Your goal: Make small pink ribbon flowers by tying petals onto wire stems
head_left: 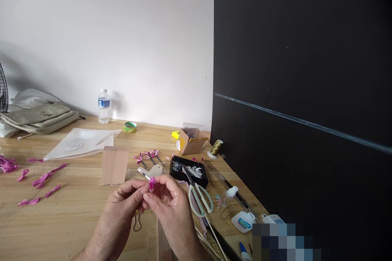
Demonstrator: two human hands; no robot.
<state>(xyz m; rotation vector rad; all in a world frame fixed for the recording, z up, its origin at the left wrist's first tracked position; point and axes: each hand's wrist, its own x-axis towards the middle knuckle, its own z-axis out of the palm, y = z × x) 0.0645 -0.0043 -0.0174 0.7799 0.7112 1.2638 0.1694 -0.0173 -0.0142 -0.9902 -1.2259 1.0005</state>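
Note:
My left hand point(124, 206) and my right hand point(171, 208) meet at the lower centre, above a wooden table point(76, 220). Both pinch a small magenta paper flower point(152, 183) between thumb and fingertips. The fingers of both hands are closed around it. Pale green scissors point(199, 200) lie just right of my right hand. A metal clip point(136, 223) lies on the table under my left hand. Several finished magenta flowers on stems point(149, 156) lie further back.
A wooden block point(114, 165) stands behind my hands. A black tray point(190, 170), a cardboard box point(191, 142), gold thread spool point(216, 148), glue bottles point(243, 221), a water bottle point(103, 106), green tape point(130, 127) and loose magenta strips point(39, 180) are spread about. A black board point(300, 89) stands at the right.

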